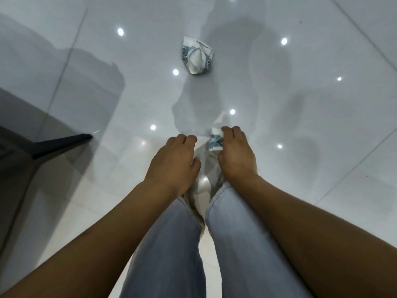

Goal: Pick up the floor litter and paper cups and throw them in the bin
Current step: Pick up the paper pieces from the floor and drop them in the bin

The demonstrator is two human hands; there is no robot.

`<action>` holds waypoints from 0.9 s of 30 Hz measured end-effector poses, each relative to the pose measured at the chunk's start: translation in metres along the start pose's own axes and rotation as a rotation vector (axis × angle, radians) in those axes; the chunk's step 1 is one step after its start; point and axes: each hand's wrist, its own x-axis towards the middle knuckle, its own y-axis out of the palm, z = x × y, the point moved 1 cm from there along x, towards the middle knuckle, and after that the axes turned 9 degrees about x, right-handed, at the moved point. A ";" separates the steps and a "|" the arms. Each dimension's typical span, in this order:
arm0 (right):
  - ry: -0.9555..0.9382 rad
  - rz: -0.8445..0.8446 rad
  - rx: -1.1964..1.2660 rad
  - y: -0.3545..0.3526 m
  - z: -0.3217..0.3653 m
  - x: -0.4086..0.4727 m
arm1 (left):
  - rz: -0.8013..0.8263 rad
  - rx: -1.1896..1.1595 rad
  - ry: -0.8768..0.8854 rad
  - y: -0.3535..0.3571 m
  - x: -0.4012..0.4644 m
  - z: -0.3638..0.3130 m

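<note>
Head view, right hand [235,155] gripping crumpled cup [215,141]

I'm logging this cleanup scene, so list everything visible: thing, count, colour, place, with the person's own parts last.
crushed paper cup on floor: 1, white with blue-grey print, lying on the tiles ahead of the hands, untouched
crumpled paper cup in hand: 1, white with blue print, pinched by the right hand's fingers
floor: 1, glossy white tiles with grey joints, reflecting ceiling lights
furniture leg: 1, dark, at the left edge, foot resting on the tiles
legs: 2, in light blue jeans, bottom centre
left hand: 1, bare, fingers loosely curled, holding nothing, beside the held cup
right hand: 1, bare, gripping the crumpled cup
</note>
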 end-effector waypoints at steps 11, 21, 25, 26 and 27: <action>-0.167 0.103 0.131 -0.104 0.077 -0.098 | 0.057 0.067 0.046 -0.086 -0.079 -0.024; -0.165 0.139 0.293 -0.194 0.173 -0.137 | -0.119 0.028 0.129 -0.185 -0.134 -0.029; -0.138 0.150 0.306 -0.207 0.197 -0.143 | -0.147 -0.016 0.139 -0.210 -0.142 -0.025; -0.127 0.148 0.311 -0.210 0.202 -0.144 | -0.150 -0.028 0.141 -0.214 -0.144 -0.025; -0.118 0.149 0.309 -0.213 0.206 -0.145 | -0.148 -0.037 0.142 -0.218 -0.145 -0.024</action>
